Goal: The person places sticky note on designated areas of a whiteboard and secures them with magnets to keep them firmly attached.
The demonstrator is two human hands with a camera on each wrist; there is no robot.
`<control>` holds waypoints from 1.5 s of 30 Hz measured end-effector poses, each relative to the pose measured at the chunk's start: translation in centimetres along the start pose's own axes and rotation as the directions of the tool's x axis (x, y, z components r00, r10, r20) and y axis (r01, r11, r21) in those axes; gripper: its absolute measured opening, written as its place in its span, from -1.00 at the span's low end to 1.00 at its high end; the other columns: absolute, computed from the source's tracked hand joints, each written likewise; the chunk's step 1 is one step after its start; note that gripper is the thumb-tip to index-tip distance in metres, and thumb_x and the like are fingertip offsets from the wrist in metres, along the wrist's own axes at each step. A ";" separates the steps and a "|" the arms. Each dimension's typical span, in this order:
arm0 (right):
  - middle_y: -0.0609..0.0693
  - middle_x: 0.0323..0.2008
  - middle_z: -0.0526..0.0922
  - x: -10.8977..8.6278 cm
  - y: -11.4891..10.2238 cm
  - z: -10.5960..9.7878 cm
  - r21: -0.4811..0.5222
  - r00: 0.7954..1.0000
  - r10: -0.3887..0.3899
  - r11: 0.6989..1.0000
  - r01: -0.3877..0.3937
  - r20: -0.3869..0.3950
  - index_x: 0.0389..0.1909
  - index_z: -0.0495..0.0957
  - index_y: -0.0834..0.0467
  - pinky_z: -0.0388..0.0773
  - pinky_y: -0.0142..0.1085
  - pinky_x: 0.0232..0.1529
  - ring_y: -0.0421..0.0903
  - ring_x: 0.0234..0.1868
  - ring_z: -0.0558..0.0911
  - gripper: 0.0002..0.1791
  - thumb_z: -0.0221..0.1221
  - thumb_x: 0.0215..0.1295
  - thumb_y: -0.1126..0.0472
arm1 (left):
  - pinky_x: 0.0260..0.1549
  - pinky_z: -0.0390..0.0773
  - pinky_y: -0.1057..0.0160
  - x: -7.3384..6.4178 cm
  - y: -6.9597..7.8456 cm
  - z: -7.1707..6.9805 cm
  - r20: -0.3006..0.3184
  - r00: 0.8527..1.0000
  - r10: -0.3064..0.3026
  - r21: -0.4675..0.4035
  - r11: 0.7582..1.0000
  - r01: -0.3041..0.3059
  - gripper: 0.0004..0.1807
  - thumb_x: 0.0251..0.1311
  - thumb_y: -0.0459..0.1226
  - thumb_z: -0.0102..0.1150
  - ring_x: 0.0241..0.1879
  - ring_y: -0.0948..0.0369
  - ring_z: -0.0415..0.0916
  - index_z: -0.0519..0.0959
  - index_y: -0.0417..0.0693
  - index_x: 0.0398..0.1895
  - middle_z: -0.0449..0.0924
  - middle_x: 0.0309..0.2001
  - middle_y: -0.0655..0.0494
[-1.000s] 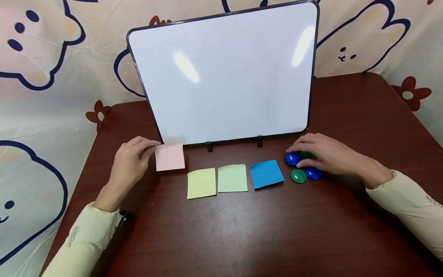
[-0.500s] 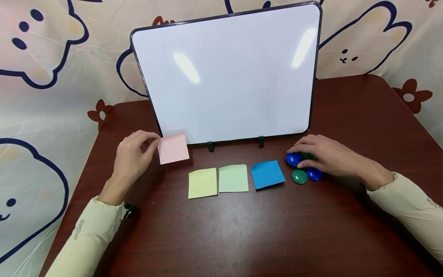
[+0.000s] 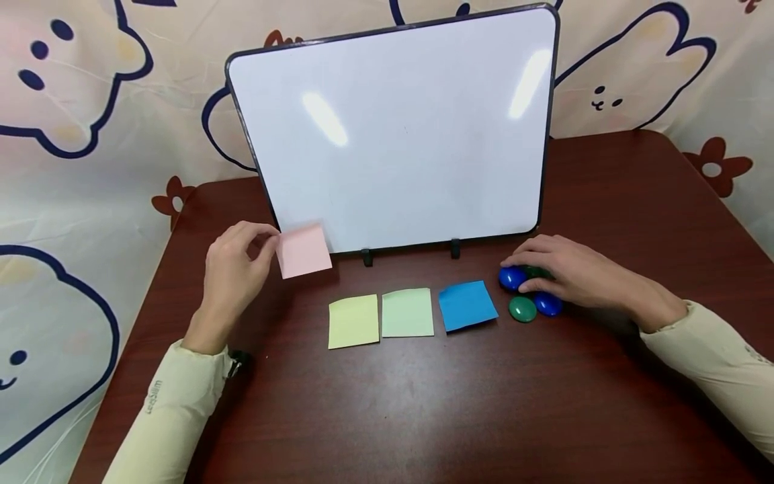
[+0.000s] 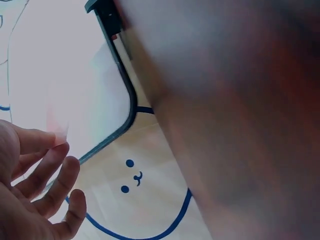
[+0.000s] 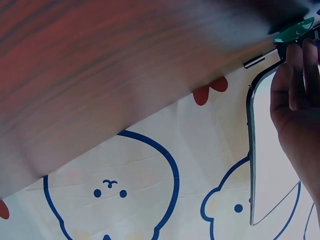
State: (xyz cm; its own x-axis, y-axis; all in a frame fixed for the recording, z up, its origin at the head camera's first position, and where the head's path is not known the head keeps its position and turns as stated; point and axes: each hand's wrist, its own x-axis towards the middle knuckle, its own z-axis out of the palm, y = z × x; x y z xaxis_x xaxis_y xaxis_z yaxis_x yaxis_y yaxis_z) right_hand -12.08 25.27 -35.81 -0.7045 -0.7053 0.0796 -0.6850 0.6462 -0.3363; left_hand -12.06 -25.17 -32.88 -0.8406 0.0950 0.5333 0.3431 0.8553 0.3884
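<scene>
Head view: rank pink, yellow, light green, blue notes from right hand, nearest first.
1. Blue note, right end of the row
2. Light green note, middle of the row
3. Yellow note, left end
4. Pink note, in the left hand

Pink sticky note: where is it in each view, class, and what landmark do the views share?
Head: the pink sticky note is left of centre, in the left grip, overlapping the lower-left corner of the whiteboard.
Left wrist: left of centre, faint, in the same grip.
Right wrist: not in it.
Shared landmark: the whiteboard, dark-framed, in all three.
</scene>
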 end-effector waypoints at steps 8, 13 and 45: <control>-0.04 0.04 0.64 0.0 0.0 0.1 -0.013 1.000 -0.004 1.000 0.004 -0.004 0.16 0.59 -0.02 0.60 0.03 0.04 -0.06 0.06 0.57 -0.53 0.37 0.22 0.06 | -0.28 0.41 0.14 1.0 0.9 0.3 -0.037 0.999 -0.011 -0.024 1.000 0.010 -0.90 0.27 -0.38 0.24 -0.29 0.02 0.54 0.69 -0.21 -0.21 0.66 -0.29 -0.12; -0.04 0.04 0.63 0.0 0.0 0.1 -0.006 1.000 0.002 1.000 -0.002 -0.002 0.17 0.59 -0.02 0.59 0.04 0.05 -0.05 0.07 0.57 -0.53 0.36 0.23 0.05 | -0.32 0.37 0.23 1.5 1.0 0.5 -0.050 0.998 -0.041 -0.039 0.998 0.039 -0.88 0.28 -0.36 0.23 -0.30 0.02 0.55 0.69 -0.23 -0.21 0.67 -0.28 -0.12; -0.06 0.04 0.64 -0.1 -0.1 -0.1 -0.014 1.000 0.016 1.000 -0.016 -0.001 0.17 0.59 -0.04 0.59 0.03 0.06 -0.08 0.07 0.57 -0.53 0.36 0.23 0.02 | -0.36 0.39 0.08 3.9 2.3 2.7 -0.074 0.991 -0.111 -0.021 0.994 0.109 -0.90 0.23 -0.35 0.30 -0.36 -0.05 0.54 0.74 -0.17 -0.24 0.68 -0.33 -0.13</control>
State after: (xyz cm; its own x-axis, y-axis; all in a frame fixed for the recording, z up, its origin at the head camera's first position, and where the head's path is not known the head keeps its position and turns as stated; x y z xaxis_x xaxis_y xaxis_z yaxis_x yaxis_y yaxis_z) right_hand -11.99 25.29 -35.65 -0.7157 -0.6943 0.0755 -0.6761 0.6617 -0.3240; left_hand -15.67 -21.44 -31.88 -0.8399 -0.0383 0.5414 0.2579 0.8494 0.4604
